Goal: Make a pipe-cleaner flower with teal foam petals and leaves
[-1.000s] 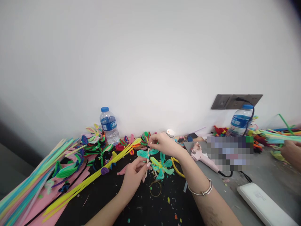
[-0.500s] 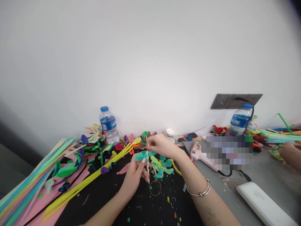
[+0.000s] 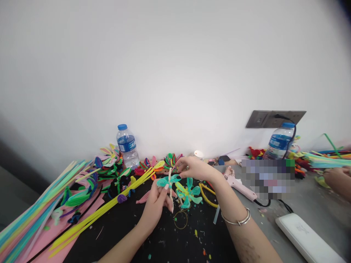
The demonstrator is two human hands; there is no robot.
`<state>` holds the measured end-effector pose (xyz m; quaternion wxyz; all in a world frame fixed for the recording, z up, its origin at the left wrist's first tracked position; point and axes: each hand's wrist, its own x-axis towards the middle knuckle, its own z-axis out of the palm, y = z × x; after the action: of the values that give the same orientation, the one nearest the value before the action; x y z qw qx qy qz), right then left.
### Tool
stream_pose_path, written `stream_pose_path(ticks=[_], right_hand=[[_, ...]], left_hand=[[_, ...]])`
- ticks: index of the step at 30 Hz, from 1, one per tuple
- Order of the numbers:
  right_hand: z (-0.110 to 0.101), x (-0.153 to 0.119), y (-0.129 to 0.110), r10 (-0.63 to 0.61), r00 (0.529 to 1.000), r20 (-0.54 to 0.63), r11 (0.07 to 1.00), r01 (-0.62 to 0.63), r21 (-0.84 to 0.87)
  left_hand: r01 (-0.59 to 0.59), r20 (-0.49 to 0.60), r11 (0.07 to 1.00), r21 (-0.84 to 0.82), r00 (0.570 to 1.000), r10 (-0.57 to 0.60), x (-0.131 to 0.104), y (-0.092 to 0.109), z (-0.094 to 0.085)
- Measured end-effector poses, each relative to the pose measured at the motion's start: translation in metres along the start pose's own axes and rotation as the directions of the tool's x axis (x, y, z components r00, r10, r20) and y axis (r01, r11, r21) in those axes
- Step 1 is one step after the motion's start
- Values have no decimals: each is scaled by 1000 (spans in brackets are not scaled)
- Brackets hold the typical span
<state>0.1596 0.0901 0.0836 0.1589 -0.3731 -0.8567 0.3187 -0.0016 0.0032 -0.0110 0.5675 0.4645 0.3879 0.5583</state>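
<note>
Your left hand (image 3: 156, 199) pinches a set of turquoise petals (image 3: 163, 181) at a pale stem (image 3: 170, 195), thumb in front and fingers curled behind, above the middle of a dark desk (image 3: 175, 248). The stem stands nearly upright, its tip poking up beyond the petals. Your right hand (image 3: 193, 170) arches in from the right, fingers bent and partly spread just beside that tip; whether they touch or hold anything is too small to tell.

The step looks like fine fitting at the stem, and it calls for a firm left pinch where petals and stem meet, light enough to spare the soft fuzz. Work the right fingertips close to the join, so the thin stem is less likely to bend.

Mind your right wrist: a yellow-centred flower (image 3: 188, 193) lies just below it, with a yellow loop (image 3: 205, 197) to the right and a thin ring (image 3: 181, 220) nearer you.
</note>
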Motion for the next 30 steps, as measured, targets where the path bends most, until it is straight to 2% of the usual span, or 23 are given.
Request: stream_pose_path(ticks=[2,4,7,10,14,17,24,26,30], right_hand=[[1,0,2,23,995,96,998,-29,62],[3,2,3,3,990,142,997,-13,71],[6,5,5,-52,986,161,998,45,50],[6,6,7,-42,985,164,997,31,67],[6,7,10,-29,976,214,967,-26,252],[5,7,11,-70,970,231,945,-10,328],[6,7,7,-138,968,210,974,94,208],[7,7,5,-118,970,215,975,72,211],[11,6,3,-64,953,298,936,-46,349]], left_hand=[[-7,6,1000,0,1000,7,0,0,0],[-11,14,1000,13,1000,11,0,-1,0],[-3,21,999,32,1000,3,0,-2,-1],[1,31,999,36,1000,-2,0,-2,-1],[2,34,999,44,999,-3,0,-1,0],[-4,36,998,55,999,2,-1,0,1],[-14,39,998,68,999,11,-2,-1,0],[-17,40,997,78,999,13,-1,-2,0],[-4,27,995,96,1000,2,-1,-2,0]])
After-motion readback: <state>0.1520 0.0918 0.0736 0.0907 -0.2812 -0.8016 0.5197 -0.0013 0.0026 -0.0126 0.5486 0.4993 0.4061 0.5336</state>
